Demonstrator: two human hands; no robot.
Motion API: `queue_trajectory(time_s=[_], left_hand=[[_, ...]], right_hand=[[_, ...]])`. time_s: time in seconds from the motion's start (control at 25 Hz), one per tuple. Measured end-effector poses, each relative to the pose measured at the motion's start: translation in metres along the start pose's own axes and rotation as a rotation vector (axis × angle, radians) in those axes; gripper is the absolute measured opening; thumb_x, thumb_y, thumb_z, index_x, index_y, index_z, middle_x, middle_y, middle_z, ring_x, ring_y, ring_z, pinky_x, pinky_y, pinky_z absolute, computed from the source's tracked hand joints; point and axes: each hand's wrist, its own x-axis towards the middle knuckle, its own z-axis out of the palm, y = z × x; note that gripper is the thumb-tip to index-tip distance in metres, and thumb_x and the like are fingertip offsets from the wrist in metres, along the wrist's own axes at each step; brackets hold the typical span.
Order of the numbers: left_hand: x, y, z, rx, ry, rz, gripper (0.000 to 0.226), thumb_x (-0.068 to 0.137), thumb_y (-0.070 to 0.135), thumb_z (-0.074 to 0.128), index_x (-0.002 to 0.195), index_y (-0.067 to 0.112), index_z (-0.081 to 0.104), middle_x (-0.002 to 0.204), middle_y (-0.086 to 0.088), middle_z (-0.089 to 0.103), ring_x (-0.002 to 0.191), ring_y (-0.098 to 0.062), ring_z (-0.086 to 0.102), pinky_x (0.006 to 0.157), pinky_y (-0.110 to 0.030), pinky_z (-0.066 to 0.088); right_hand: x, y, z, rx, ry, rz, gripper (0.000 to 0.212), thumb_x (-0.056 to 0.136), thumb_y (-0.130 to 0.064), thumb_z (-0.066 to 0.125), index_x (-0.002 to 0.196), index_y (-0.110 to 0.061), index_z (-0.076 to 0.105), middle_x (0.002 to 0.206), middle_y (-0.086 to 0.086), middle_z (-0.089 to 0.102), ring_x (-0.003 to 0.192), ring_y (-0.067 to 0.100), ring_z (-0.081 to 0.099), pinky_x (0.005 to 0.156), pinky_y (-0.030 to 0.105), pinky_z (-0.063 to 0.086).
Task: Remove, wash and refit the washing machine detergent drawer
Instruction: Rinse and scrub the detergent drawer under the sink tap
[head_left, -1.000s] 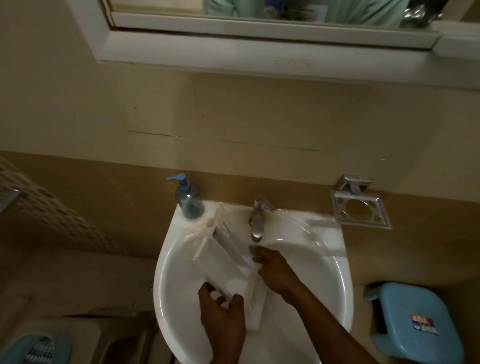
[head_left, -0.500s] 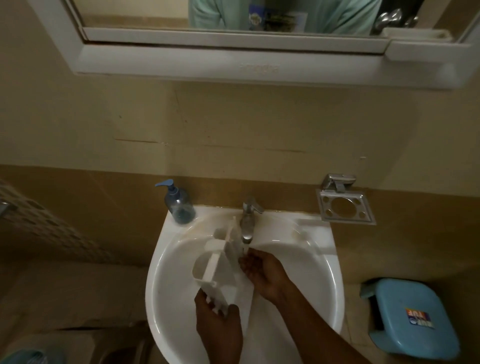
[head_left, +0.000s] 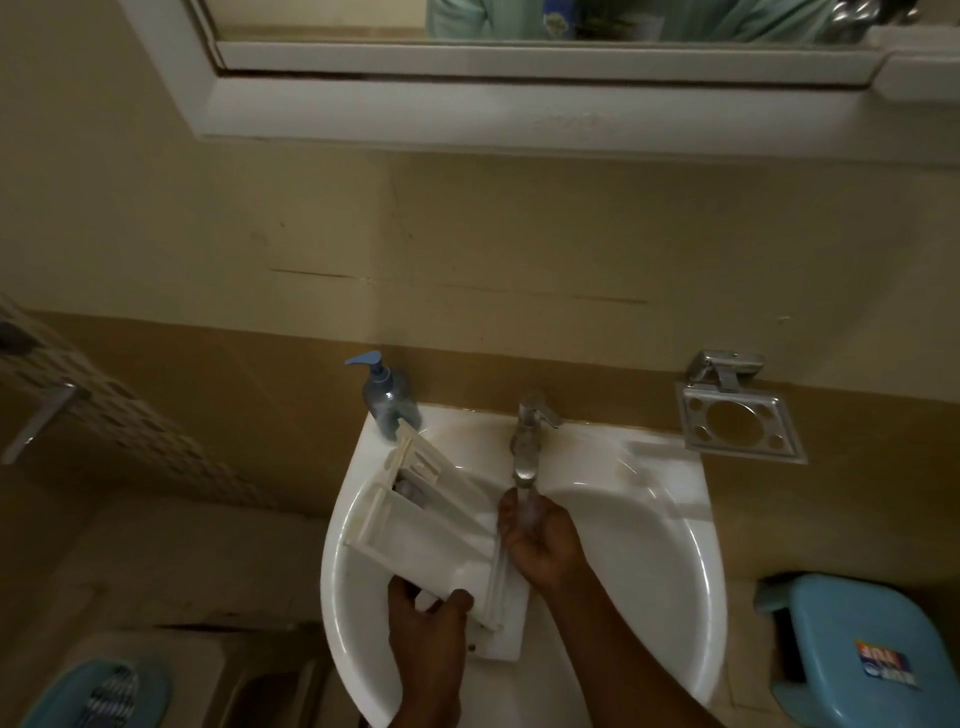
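Low in the frame, over a glossy white basin (head_left: 675, 571), gripped a ribbed white plastic drawer (head_left: 426, 540) with left hand (head_left: 426, 629), cupped right hand (head_left: 540, 545) loosely under a chrome tap (head_left: 527, 441).

The left hand (head_left: 428, 629) is seen low in the frame, back of the hand toward the camera. Its thumb and fingers are closed around the near end of the detergent drawer (head_left: 441, 525), the thumb lying on top. The right hand (head_left: 540, 545) is held further forward, fingers curled loosely and cupped upward, its fingertips close beside the drawer; contact cannot be made out. The right forearm is stretched in from the lower right, bare to the frame edge.
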Motion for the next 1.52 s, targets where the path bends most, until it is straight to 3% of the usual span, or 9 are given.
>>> queue_trajectory(time_s=[0.16,0.36,0.48,0.6,0.68,0.84,1.0,1.36,1.52], left_hand=[[-0.007,0.000,0.003,0.010,-0.006,-0.007,0.056,0.068,-0.005,0.074,0.115,0.019,0.056,0.104,-0.001,0.065,0.084,-0.019,0.063,0.056,-0.031,0.053],[-0.010,-0.004,0.006,0.007,-0.056,-0.101,0.048,0.061,0.005,0.075,0.098,0.031,0.058,0.102,0.000,0.067,0.088,-0.026,0.065,0.082,-0.052,0.058],[-0.015,-0.006,0.011,0.048,-0.108,-0.115,0.045,0.059,0.009,0.073,0.094,0.033,0.059,0.104,-0.001,0.068,0.092,-0.028,0.065,0.081,-0.052,0.058],[-0.021,-0.003,0.014,0.054,-0.116,-0.108,0.048,0.068,0.001,0.073,0.107,0.026,0.060,0.108,-0.002,0.067,0.092,-0.028,0.065,0.062,-0.037,0.059],[-0.021,0.002,0.015,0.109,-0.110,-0.074,0.052,0.070,0.002,0.073,0.115,0.023,0.058,0.109,-0.002,0.066,0.092,-0.026,0.064,0.053,-0.028,0.053],[-0.019,0.007,0.006,0.176,-0.069,-0.016,0.053,0.067,0.007,0.075,0.113,0.024,0.057,0.109,-0.001,0.065,0.095,-0.028,0.062,0.083,-0.042,0.055],[-0.023,0.009,-0.002,0.197,-0.025,0.003,0.052,0.069,0.006,0.076,0.112,0.025,0.053,0.100,0.004,0.063,0.082,-0.017,0.060,0.080,-0.040,0.053],[-0.023,0.012,-0.002,0.188,0.027,0.038,0.071,0.071,0.004,0.078,0.133,0.021,0.047,0.099,0.009,0.059,0.077,-0.009,0.059,0.078,-0.053,0.058],[-0.023,0.011,0.001,0.162,0.013,0.029,0.069,0.071,0.005,0.077,0.131,0.023,0.048,0.104,0.004,0.060,0.085,-0.020,0.060,0.081,-0.054,0.057]], right_hand=[[-0.013,0.005,-0.009,-0.050,-0.119,0.053,0.056,0.019,0.011,0.092,0.068,0.001,0.066,0.062,0.011,0.065,0.050,0.021,0.065,0.050,0.024,0.055],[-0.054,0.020,0.061,-0.450,-0.123,-0.046,0.006,0.085,0.005,0.059,0.085,0.008,0.064,0.075,0.020,0.068,0.064,0.022,0.064,0.059,0.025,0.059],[-0.057,0.030,0.099,-1.138,-0.100,-0.161,0.024,0.082,0.001,0.062,0.099,0.018,0.062,0.098,0.026,0.067,0.084,0.024,0.060,0.096,0.048,0.053],[-0.059,0.032,0.100,-1.455,-0.003,-0.249,0.032,0.080,0.001,0.057,0.108,0.015,0.061,0.095,0.025,0.063,0.084,0.025,0.060,0.092,0.050,0.054],[-0.063,0.028,0.083,-1.384,0.119,-0.380,0.023,0.082,-0.003,0.056,0.098,0.011,0.065,0.085,0.019,0.064,0.074,0.024,0.062,0.078,0.044,0.060],[-0.052,0.010,0.034,-0.592,0.265,-0.303,0.013,0.087,0.007,0.051,0.080,0.004,0.061,0.069,0.016,0.058,0.060,0.023,0.056,0.051,0.029,0.054],[-0.026,0.000,0.018,0.013,0.143,-0.169,0.020,0.097,0.001,0.040,0.088,0.004,0.058,0.080,0.019,0.063,0.082,0.027,0.058,0.084,0.039,0.057],[-0.020,0.007,0.023,-0.195,0.105,-0.010,0.016,0.087,0.008,0.044,0.079,-0.003,0.053,0.051,0.008,0.060,0.050,0.018,0.060,0.044,0.018,0.051],[-0.053,0.026,0.072,-0.679,-0.053,-0.137,0.010,0.089,0.008,0.056,0.089,0.005,0.065,0.082,0.015,0.069,0.082,0.022,0.068,0.083,0.030,0.058]])
